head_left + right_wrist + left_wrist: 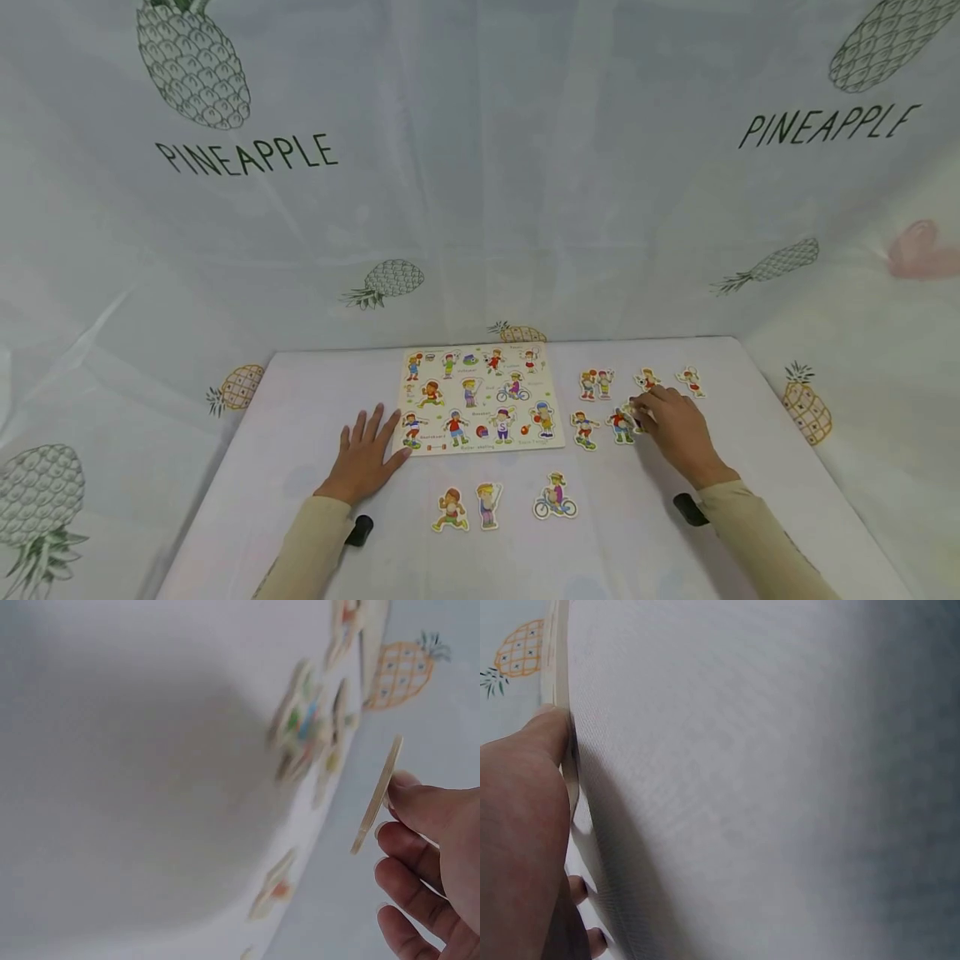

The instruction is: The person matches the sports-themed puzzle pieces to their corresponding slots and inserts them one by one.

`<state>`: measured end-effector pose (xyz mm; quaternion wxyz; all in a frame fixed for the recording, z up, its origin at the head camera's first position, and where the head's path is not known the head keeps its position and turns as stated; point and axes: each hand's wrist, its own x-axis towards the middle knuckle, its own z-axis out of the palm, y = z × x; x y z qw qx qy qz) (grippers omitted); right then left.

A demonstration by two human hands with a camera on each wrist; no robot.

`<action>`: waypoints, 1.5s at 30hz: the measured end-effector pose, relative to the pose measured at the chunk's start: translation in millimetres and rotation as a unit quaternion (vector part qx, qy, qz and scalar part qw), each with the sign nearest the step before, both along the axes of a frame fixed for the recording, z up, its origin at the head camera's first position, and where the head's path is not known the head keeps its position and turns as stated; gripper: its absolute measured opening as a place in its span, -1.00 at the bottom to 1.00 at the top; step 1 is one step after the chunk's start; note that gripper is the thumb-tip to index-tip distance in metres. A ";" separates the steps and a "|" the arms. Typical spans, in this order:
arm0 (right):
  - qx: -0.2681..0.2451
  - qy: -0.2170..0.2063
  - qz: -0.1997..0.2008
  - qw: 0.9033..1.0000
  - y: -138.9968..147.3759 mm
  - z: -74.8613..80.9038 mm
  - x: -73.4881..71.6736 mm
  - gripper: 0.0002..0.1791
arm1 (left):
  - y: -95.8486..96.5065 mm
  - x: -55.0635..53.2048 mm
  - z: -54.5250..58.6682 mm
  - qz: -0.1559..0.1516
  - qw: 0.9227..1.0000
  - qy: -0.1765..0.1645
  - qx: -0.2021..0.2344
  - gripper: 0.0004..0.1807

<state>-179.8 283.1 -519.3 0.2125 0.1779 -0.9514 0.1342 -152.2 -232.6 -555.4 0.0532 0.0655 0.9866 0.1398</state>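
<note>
In the head view my left hand (pixel 363 454) rests with spread fingers on the table, its thumb at the lower left corner of a wooden puzzle board (pixel 438 417) printed with children playing sports. My right hand (pixel 678 433) is right of the board and pinches a thin wooden puzzle piece (pixel 377 795) between thumb and index finger. The right wrist view shows that piece edge-on, raised off the cloth, so its picture is hidden. Beside this hand lie a roller-skater piece (pixel 621 426) and a skateboarder piece (pixel 584 431).
A runner piece (pixel 451 510), a golfer piece (pixel 488 506) and a cyclist piece (pixel 555 497) lie in front of the board. Behind the right hand are a red-shirted figure piece (pixel 647 380) and a racket-player piece (pixel 691 382). A pineapple-print curtain (pixel 487 208) hangs behind the table.
</note>
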 end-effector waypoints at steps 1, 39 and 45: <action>-0.001 -0.003 0.000 1.000 -4.4 1.6 -0.8 -0.80 | 0.3 -0.2 0.9 0.000 1.000 0.001 0.002 -0.18; -0.025 0.005 0.137 0.990 -150.3 -10.0 -13.2 -0.78 | -0.4 -1.1 -2.0 0.002 1.000 0.003 -0.005 -0.17; -0.011 -0.004 0.142 0.990 -161.2 -11.2 -17.3 -0.81 | 1.5 1.7 1.4 0.000 1.000 0.015 0.012 -0.19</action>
